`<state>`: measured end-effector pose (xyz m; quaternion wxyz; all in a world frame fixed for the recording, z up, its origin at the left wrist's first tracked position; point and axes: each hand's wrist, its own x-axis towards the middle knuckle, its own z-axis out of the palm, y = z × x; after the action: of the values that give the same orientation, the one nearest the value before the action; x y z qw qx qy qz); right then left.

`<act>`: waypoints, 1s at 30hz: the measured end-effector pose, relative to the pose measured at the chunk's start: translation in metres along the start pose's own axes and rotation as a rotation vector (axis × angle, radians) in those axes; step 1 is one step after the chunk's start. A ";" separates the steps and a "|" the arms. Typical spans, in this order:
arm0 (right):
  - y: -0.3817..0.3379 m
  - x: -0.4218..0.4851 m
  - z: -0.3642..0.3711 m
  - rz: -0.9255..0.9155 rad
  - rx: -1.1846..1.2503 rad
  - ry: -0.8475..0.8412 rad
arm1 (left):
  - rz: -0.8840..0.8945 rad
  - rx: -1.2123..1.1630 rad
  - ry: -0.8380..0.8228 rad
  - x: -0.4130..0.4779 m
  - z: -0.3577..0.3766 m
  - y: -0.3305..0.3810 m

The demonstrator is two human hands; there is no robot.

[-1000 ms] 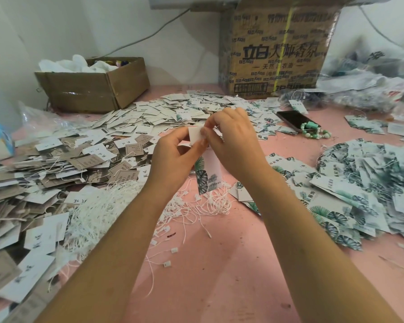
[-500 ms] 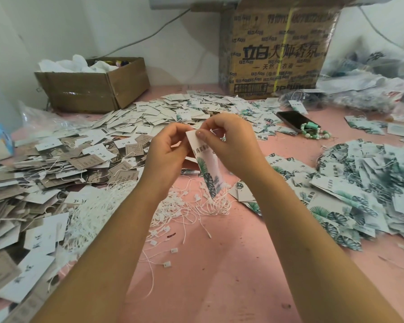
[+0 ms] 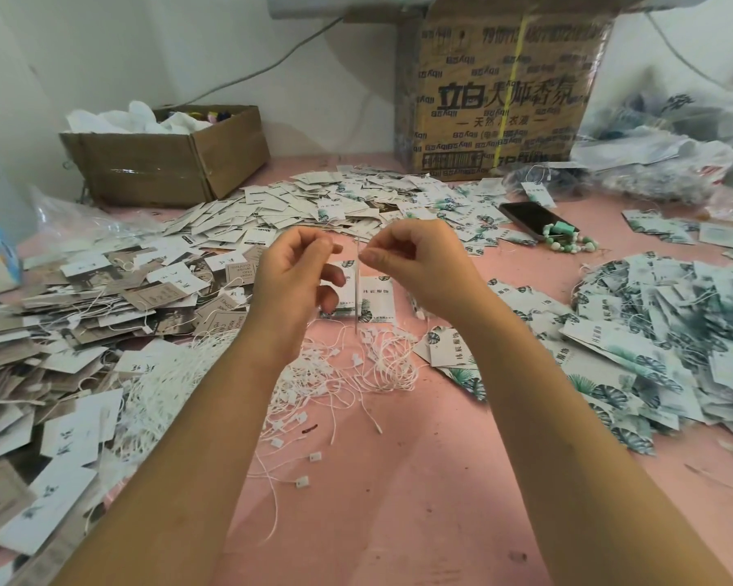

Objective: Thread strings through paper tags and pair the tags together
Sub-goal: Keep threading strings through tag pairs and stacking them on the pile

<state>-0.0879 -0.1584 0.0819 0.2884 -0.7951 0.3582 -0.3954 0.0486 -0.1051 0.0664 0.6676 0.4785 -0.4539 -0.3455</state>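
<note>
My left hand (image 3: 297, 272) and my right hand (image 3: 415, 260) are raised side by side above the pink table (image 3: 398, 501), fingers curled. A leaf-printed paper tag (image 3: 357, 289) hangs edge-on between their fingertips. Each hand pinches the thin string on its side of the tag's top; the string is barely visible there. Below lies a tangle of loose white strings (image 3: 356, 370) with small plastic ends. Two leaf-printed tags (image 3: 377, 302) lie flat on the table behind the hanging one.
Heaps of tags surround my arms: brown and white ones (image 3: 81, 310) left, white ones (image 3: 335, 200) at the back, leafy ones (image 3: 673, 332) right. A phone (image 3: 530, 217) and bead bracelet (image 3: 568, 243) lie back right. Two cardboard boxes (image 3: 166, 162) (image 3: 504, 99) stand against the wall.
The hands have moved apart. The tag, held flat-on between the fingers before, now hangs edge-on between them.
</note>
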 end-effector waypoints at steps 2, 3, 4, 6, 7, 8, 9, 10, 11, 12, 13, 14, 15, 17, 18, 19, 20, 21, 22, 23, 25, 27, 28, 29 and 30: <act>0.005 0.000 -0.005 0.044 0.026 -0.027 | -0.068 -0.153 0.066 0.002 -0.001 0.002; 0.008 0.000 -0.008 0.067 0.043 -0.036 | -0.098 -0.227 0.096 0.004 -0.003 0.003; 0.011 0.000 -0.011 0.089 0.053 -0.039 | -0.123 -0.295 0.120 0.005 -0.004 0.005; 0.017 -0.001 -0.016 0.130 0.045 -0.031 | -0.171 -0.412 0.150 0.007 -0.006 0.007; 0.020 -0.001 -0.019 0.153 0.047 -0.021 | -0.194 -0.464 0.160 0.008 -0.006 0.008; 0.023 -0.001 -0.022 0.176 0.056 -0.011 | -0.215 -0.513 0.168 0.008 -0.007 0.009; 0.026 -0.002 -0.024 0.195 0.071 -0.005 | -0.233 -0.550 0.171 0.008 -0.008 0.009; 0.028 -0.002 -0.027 0.210 0.088 -0.004 | -0.245 -0.567 0.170 0.009 -0.008 0.009; 0.030 -0.003 -0.029 0.220 0.105 -0.005 | -0.253 -0.559 0.164 0.009 -0.009 0.008; 0.031 -0.003 -0.032 0.229 0.121 -0.004 | -0.256 -0.532 0.156 0.010 -0.009 0.006; 0.032 -0.003 -0.034 0.239 0.142 0.004 | -0.252 -0.497 0.151 0.010 -0.009 0.005; 0.032 -0.003 -0.036 0.252 0.173 0.015 | -0.241 -0.464 0.150 0.011 -0.009 0.003; 0.032 -0.004 -0.038 0.264 0.214 0.028 | -0.223 -0.439 0.152 0.011 -0.010 0.002; 0.031 -0.004 -0.040 0.275 0.304 0.056 | -0.184 -0.387 0.151 0.011 -0.011 -0.001; 0.030 -0.004 -0.040 0.271 0.340 0.070 | -0.167 -0.350 0.143 0.011 -0.012 -0.002; 0.029 -0.004 -0.040 0.261 0.368 0.082 | -0.150 -0.304 0.130 0.011 -0.012 -0.004; 0.027 -0.004 -0.039 0.247 0.391 0.096 | -0.135 -0.255 0.111 0.010 -0.013 -0.004; 0.026 -0.004 -0.038 0.230 0.409 0.109 | -0.118 -0.206 0.089 0.010 -0.013 -0.005; 0.024 -0.003 -0.036 0.213 0.423 0.121 | -0.101 -0.160 0.066 0.009 -0.012 -0.004; 0.022 -0.003 -0.035 0.196 0.438 0.128 | -0.081 -0.120 0.045 0.008 -0.012 -0.004; 0.017 -0.002 -0.032 0.163 0.473 0.125 | -0.038 -0.060 0.003 0.006 -0.010 -0.001; 0.012 -0.002 -0.030 0.136 0.502 0.108 | 0.003 -0.014 -0.034 0.003 -0.008 0.002; 0.010 -0.002 -0.029 0.123 0.508 0.099 | 0.019 0.006 -0.044 0.002 -0.006 0.003; 0.008 -0.002 -0.029 0.110 0.510 0.088 | 0.034 0.023 -0.052 0.001 -0.005 0.004; 0.007 -0.002 -0.028 0.097 0.508 0.077 | 0.048 0.036 -0.060 0.000 -0.004 0.006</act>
<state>-0.1146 -0.1656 0.0905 0.4834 -0.6635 0.2958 -0.4885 0.0530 -0.1024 0.0714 0.6529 0.4689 -0.4913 -0.3354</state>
